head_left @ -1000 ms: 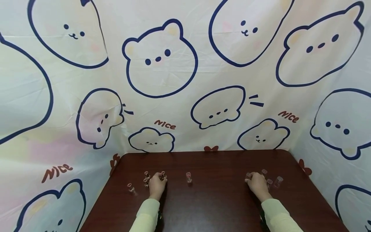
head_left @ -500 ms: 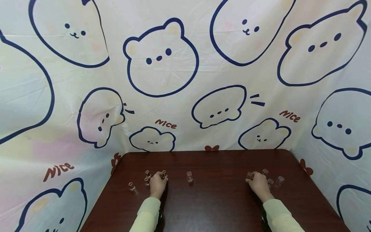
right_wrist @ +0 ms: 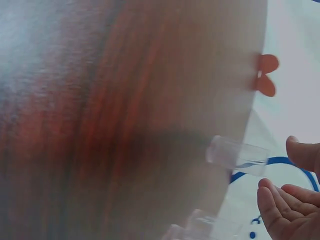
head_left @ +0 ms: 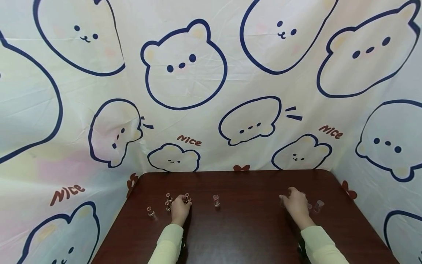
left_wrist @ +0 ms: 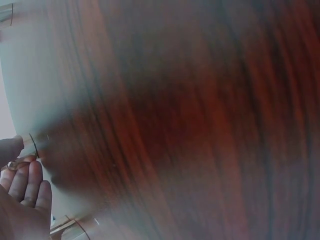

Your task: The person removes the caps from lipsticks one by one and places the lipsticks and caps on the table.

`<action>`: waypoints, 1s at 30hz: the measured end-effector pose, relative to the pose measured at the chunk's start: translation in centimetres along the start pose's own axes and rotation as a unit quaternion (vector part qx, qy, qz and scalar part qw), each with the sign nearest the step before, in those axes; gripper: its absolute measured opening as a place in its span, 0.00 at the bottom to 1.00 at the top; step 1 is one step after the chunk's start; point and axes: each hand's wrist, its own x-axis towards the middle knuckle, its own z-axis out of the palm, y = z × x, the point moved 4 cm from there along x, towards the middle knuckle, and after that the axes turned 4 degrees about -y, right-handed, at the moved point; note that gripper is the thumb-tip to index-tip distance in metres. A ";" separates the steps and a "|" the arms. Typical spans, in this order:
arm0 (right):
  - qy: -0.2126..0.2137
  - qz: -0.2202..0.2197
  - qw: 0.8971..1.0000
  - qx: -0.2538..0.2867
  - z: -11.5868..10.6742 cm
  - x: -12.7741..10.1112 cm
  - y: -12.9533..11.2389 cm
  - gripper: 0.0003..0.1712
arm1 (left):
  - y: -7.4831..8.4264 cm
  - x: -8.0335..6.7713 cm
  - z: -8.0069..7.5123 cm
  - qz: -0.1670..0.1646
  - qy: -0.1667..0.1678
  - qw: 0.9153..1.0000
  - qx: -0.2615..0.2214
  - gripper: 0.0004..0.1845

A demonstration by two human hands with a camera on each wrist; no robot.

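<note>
Clear vial [head_left: 186, 198], maybe red-capped, left hand [head_left: 180, 209].

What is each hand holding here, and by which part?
The left hand pinches a small clear vial near its rim. The right hand, fingers curled, is raised among the vials; whether it holds one cannot be told.

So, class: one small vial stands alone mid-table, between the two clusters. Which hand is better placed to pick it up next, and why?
Probably the left hand: the lone vial stands nearer to it, with bare table between. The right hand sits farther off by its own cluster.
</note>
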 end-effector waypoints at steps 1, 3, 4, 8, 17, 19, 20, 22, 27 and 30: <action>0.003 -0.002 1.000 0.000 -0.1 0.0 -0.3 0.30 | 0.0 0.0 0.0 -0.001 -0.001 1.000 0.000 0.11; 0.010 -0.009 1.000 0.003 -0.4 -0.1 -1.1 0.30 | 0.0 0.0 0.0 -0.002 -0.001 1.000 0.001 0.11; 0.015 -0.016 1.000 0.005 -0.4 -0.1 -1.5 0.30 | 0.0 0.0 0.0 -0.002 -0.001 1.000 0.001 0.10; 0.018 -0.041 0.999 0.016 -0.2 -0.2 -3.4 0.30 | 0.0 0.1 -0.1 -0.002 0.004 1.000 0.003 0.10; -0.016 -0.080 0.996 0.047 2.5 -0.6 -7.9 0.28 | 0.2 0.1 -0.1 0.000 0.002 1.000 0.001 0.10; -0.025 -0.094 0.994 0.051 3.4 -0.7 -8.8 0.28 | 0.3 0.1 -0.1 0.001 0.001 1.000 0.001 0.10; -0.030 -0.102 0.993 0.053 3.9 -0.7 -9.2 0.27 | 0.3 0.1 -0.1 0.001 0.000 1.000 0.001 0.10; -0.041 -0.115 0.991 0.060 4.8 -0.7 -10.0 0.26 | 0.3 0.2 -0.1 0.001 0.001 1.000 0.001 0.10; -0.076 -0.131 0.986 0.074 7.0 -1.0 -11.7 0.24 | 0.3 0.1 -0.2 0.003 -0.002 1.000 0.004 0.11; -0.095 -0.136 0.983 0.081 8.1 -1.1 -12.5 0.24 | 0.3 0.0 -0.3 -0.001 -0.005 1.000 0.004 0.11</action>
